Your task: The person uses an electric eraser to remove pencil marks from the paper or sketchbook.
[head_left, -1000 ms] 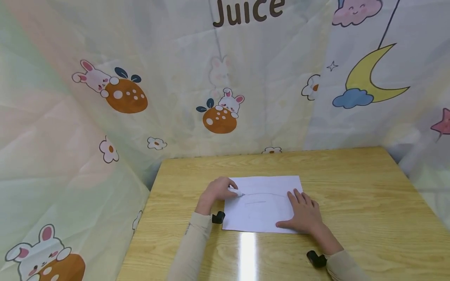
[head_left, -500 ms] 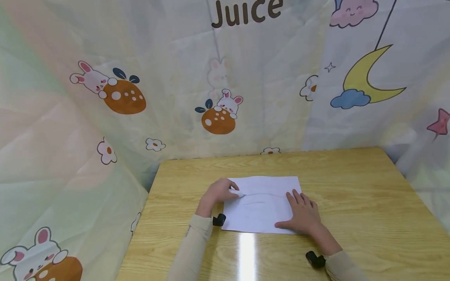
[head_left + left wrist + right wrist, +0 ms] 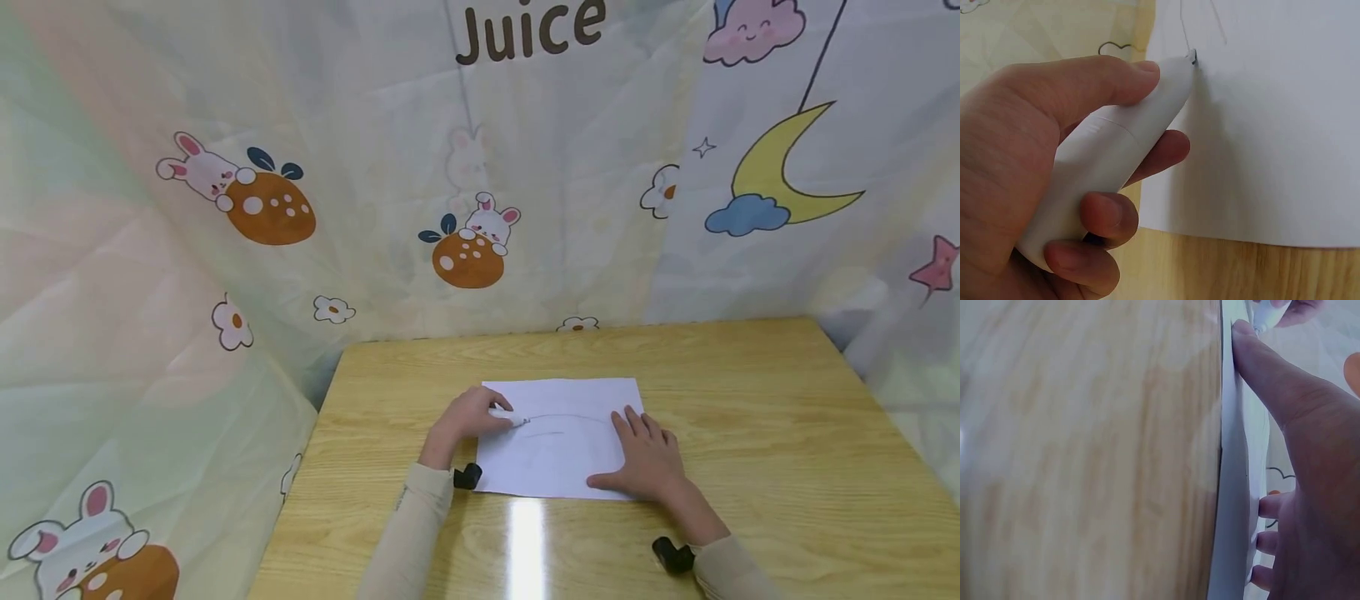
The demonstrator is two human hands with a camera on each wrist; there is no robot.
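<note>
Pen (image 3: 1104, 147) gripped in left hand (image 3: 472, 414), tip just inside paper's (image 3: 558, 467) left edge, right hand (image 3: 651, 458) kinda splayed over right edge

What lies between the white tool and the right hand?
In the head view, white paper lies between the white tool and the right hand, bearing a thin arched line and a shorter line below it.
</note>
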